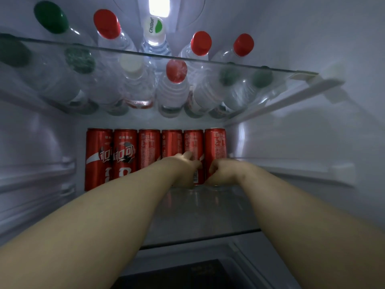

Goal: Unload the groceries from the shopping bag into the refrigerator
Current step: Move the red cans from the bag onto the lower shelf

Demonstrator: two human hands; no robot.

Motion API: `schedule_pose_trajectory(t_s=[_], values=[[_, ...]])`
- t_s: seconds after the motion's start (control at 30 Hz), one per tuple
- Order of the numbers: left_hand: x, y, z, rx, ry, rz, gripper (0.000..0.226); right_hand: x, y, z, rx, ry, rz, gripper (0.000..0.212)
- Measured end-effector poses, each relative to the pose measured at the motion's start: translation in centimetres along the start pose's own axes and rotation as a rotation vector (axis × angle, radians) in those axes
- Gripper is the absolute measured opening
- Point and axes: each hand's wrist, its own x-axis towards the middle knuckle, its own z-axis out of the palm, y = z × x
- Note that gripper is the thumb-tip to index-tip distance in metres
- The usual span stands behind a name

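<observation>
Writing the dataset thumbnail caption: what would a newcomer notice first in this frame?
The row of six red cola cans at the back of the lower glass shelf, with the left hand and right hand reaching to its right end. Above, water bottles with red, green and white caps crowd at the upper glass shelf.

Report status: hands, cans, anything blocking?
Left hand grips fifth can. Right hand grips sixth can. Both at back of shelf. Bottles overhead, clear of hands.

Dim, bluish light inside the refrigerator (pixel 343 38), all from one blown-out lamp (pixel 159 6) at the far top. Pale glare streaks the right wall (pixel 270 134). Wide-angle bending curves the glass shelf (pixel 208 61); near edges blur
</observation>
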Motion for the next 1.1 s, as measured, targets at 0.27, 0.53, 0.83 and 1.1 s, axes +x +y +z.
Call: schedule_pose_trajectory(t_s=[0.27,0.53,0.83,1.1], values=[[0.2,-0.3,0.4,0.046,-0.029,0.024,0.07,0.2,-0.3,-0.2,-0.011,-0.123,0.034,0.045],[-0.6,-0.8,0.1,-0.022,-0.04,-0.03,0.064,1.1,0.0,0.3,0.025,-0.164,0.079,0.048],[-1.7,-1.0,-0.5,-0.04,-0.042,-0.074,0.058,0.8,-0.3,0.3,0.043,-0.182,0.07,0.056],[-2.5,-1.0,-1.0,-0.065,-0.019,-0.028,0.049,-0.3,-0.3,-0.1,-0.039,-0.006,0.018,0.034]])
